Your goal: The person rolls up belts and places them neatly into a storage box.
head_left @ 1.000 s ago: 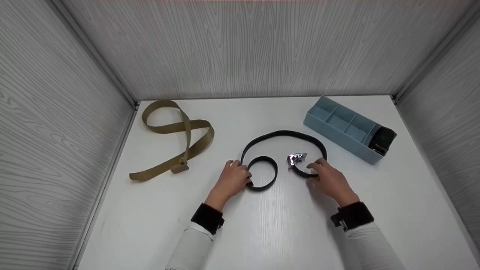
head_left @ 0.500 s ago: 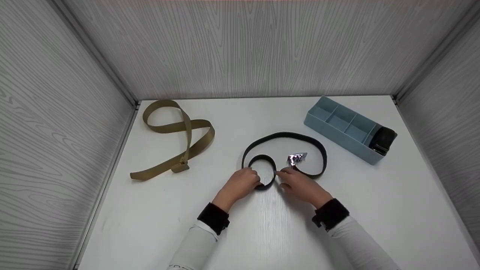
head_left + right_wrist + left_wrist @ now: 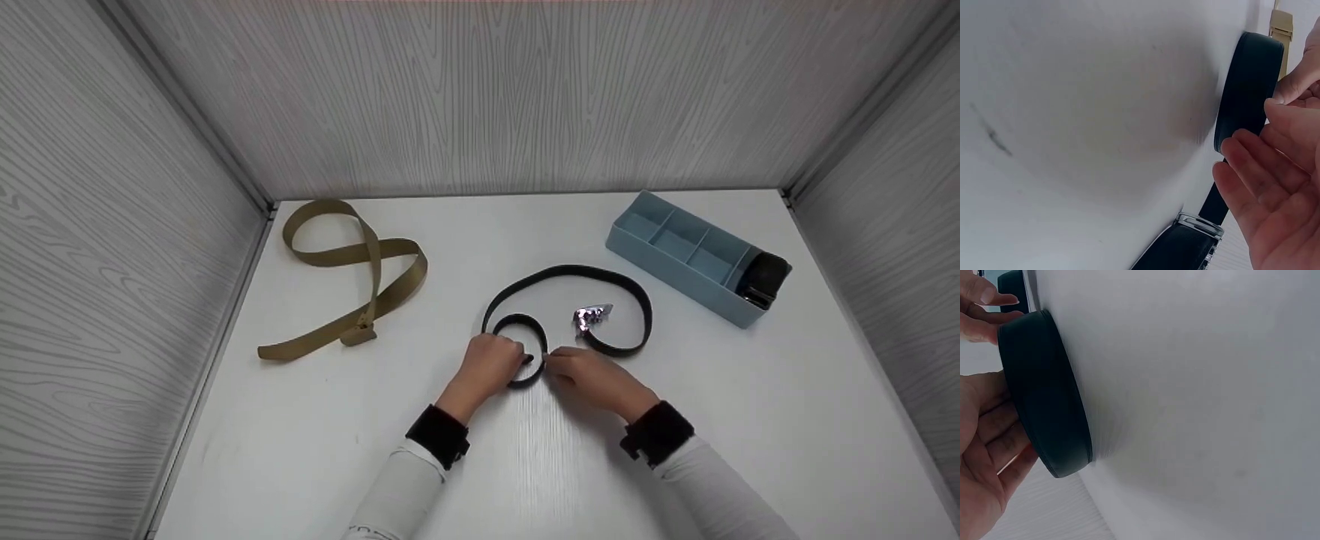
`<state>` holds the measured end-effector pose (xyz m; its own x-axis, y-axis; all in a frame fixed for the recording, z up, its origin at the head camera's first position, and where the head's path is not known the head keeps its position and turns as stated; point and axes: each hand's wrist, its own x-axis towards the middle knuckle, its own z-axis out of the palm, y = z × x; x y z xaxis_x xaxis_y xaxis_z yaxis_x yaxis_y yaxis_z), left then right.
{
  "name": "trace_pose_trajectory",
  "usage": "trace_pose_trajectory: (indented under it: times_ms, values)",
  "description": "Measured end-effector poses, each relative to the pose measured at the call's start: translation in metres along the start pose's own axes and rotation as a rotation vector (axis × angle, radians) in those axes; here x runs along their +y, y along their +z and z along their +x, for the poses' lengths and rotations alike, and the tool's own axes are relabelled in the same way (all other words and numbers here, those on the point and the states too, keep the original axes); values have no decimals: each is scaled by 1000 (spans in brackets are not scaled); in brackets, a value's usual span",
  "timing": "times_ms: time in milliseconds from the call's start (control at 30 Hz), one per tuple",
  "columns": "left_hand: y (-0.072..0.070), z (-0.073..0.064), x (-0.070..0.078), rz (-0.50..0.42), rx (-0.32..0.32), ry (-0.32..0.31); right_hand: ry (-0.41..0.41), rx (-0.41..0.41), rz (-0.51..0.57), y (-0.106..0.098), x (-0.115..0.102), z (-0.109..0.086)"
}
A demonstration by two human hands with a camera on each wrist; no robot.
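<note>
A black belt (image 3: 570, 270) stands on its edge on the table, one end bent into a round loop. Its silver buckle (image 3: 589, 319) lies at the other end, right of the loop, and shows larger in the right wrist view (image 3: 1202, 222). My left hand (image 3: 487, 367) grips the left side of the loop, with fingers along the outside of the strap (image 3: 1044, 394) in the left wrist view. From the right, my right hand (image 3: 596, 381) pinches the loop's near right side between thumb and index finger. Its other fingers (image 3: 1241, 163) are spread loosely beside the strap.
A khaki webbing belt (image 3: 341, 257) lies in crossed loops at the left. Toward the back right stands a blue divided box (image 3: 667, 274), with a coiled black belt (image 3: 766, 277) in its end compartment. Wood-grain panels (image 3: 480, 97) enclose the white table's sides and back.
My right hand has left the strap near the buckle and moved left to the loop. My left hand has shifted slightly right, and the loop has become a little smaller.
</note>
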<state>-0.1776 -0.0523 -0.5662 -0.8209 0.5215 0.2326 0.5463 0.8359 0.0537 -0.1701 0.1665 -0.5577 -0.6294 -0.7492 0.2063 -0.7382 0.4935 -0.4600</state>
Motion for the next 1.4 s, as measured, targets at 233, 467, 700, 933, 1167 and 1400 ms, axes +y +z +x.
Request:
trace_pose_trajectory:
  times_ms: [233,467,700,933,1167,1400]
  values:
    - [2,0,10,-61,-20,-26,2,-23,-27,3,0,0]
    - [0,-5,10,-221,-111,-41,37,5,11,1,8,7]
    - [-3,-11,6,-317,-139,-3,23,-51,-134,-2,21,20]
    - [-1,-14,11,-293,-97,-57,-52,20,-184,9,15,28]
    - [-4,-20,6,-401,-109,57,9,138,-157,16,8,26]
    - [-5,-23,-2,-422,-147,172,-22,28,-70,7,11,27]
